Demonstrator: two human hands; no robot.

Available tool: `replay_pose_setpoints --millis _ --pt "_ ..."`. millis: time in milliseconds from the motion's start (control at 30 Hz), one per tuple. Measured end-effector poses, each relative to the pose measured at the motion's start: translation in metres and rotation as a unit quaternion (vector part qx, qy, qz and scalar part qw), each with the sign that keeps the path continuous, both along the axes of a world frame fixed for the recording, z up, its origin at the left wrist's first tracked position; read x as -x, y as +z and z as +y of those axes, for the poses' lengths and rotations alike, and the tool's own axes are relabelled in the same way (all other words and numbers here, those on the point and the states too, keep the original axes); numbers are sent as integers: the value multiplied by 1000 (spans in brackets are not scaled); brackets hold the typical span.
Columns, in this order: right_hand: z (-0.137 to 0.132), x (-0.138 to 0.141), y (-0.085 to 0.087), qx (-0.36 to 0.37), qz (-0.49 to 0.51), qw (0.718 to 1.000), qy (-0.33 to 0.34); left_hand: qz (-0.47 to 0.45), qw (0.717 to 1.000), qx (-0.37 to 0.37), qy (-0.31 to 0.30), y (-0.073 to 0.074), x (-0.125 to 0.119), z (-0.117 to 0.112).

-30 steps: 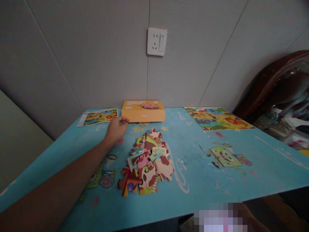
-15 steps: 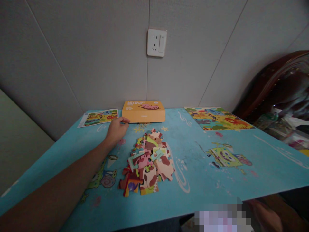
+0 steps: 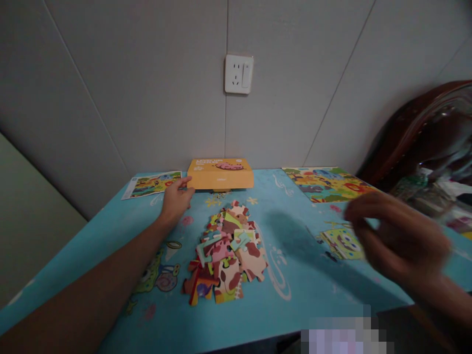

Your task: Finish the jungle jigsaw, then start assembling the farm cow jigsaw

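Note:
My left hand (image 3: 177, 197) reaches across to the left front corner of an orange puzzle box (image 3: 221, 181) by the wall. Its thumb and index finger lie around that corner, touching it. In front of the box is a heap of jigsaw pieces (image 3: 227, 255), several of them overlapping, with brown, pink, green and cream prints. My right hand (image 3: 401, 236) hangs above the right side of the table, apart from everything. Its fingers are curled but smeared by motion, so I cannot see whether it holds anything.
A printed picture sheet (image 3: 155, 185) lies left of the box, and a larger picture sheet (image 3: 324, 184) lies at the back right. Both rest on a blue cartoon tablecloth (image 3: 295, 275). Bags and a dark leather chair back (image 3: 416, 123) stand at the right.
My right hand has come into view from the right, casting a shadow on the table. My left fingers have shifted slightly left at the box corner. The heap is unchanged.

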State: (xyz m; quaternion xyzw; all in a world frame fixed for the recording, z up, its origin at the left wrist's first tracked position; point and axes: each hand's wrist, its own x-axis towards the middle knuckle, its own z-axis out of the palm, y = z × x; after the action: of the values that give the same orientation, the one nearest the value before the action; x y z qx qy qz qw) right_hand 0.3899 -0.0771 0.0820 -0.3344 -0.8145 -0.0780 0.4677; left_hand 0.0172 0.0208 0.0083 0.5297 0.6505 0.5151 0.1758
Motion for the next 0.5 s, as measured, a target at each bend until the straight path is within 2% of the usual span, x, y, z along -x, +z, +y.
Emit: replay_pose_setpoints --millis 33,67,133,200,267,333,400,500 --pt "12 14 -2 32 -44 998 31 1 1000 -11 2 1 0 0" --pt "27 30 -7 90 -71 993 30 5 1000 -21 4 2 1 0" --pt "61 63 -22 194 -89 977 19 23 999 -35 11 1 4 1" --pt "94 92 -43 247 -83 965 -21 52 998 -39 24 -1 9 4" --pt "119 110 -63 247 -83 963 -74 88 995 -27 28 -4 13 7" --pt "133 117 -77 241 -80 961 -106 124 992 -8 17 -6 17 10" --pt "138 117 -83 237 -73 962 -116 152 988 7 -5 -8 19 12" --pt "138 112 -83 219 -68 966 -116 181 982 28 -36 -8 20 16"
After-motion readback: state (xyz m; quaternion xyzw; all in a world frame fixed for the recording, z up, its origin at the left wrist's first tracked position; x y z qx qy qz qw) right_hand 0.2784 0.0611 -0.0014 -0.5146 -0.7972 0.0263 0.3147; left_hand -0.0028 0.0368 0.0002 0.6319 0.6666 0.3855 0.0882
